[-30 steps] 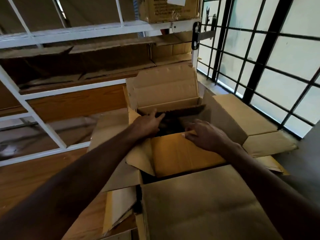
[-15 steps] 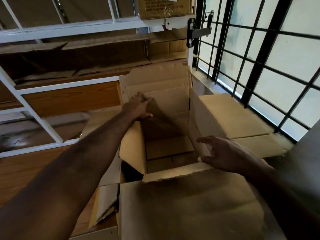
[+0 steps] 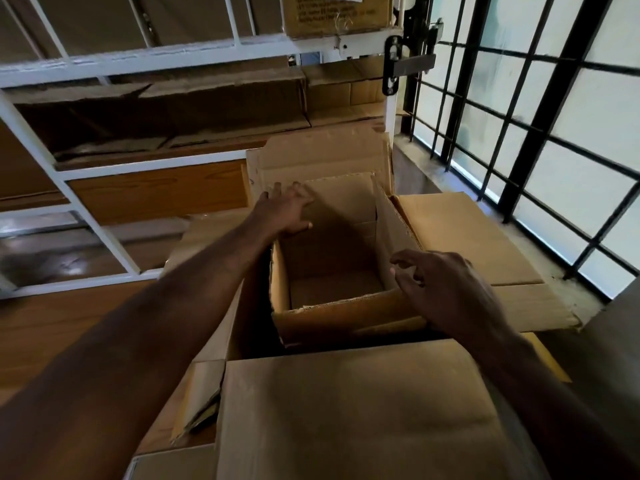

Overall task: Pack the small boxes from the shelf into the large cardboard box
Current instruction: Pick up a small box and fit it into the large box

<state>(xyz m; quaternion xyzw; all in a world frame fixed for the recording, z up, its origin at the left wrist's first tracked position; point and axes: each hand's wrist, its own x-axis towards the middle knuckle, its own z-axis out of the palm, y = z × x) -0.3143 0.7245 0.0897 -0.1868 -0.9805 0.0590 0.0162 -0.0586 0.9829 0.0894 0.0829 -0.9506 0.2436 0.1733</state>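
White shelf framing (image 3: 145,60) fills the wall ahead of you, with flattened cardboard lying on its lower levels and one printed carton (image 3: 337,12) up on the top rail; a barred window (image 3: 540,140) lights the scene from your right. Directly below you the large cardboard box (image 3: 332,268) stands open, its bottom bare as far as the shadow lets you see, so nothing looks packed yet.

Your left hand (image 3: 285,213) lies flat against the far flap (image 3: 322,157), fingers straight and spread, pressing it back so the mouth stays wide. Your right hand (image 3: 446,289) hovers at the near right corner, fingers loosely curled and holding nothing, close to the right wall (image 3: 393,237), likely to steady or spread that side. The near flap (image 3: 346,320) sags inward and the right flap (image 3: 460,237) is folded out flat.

Small boxes for packing are hard to make out from here; the printed carton on the shelf may be one of them.
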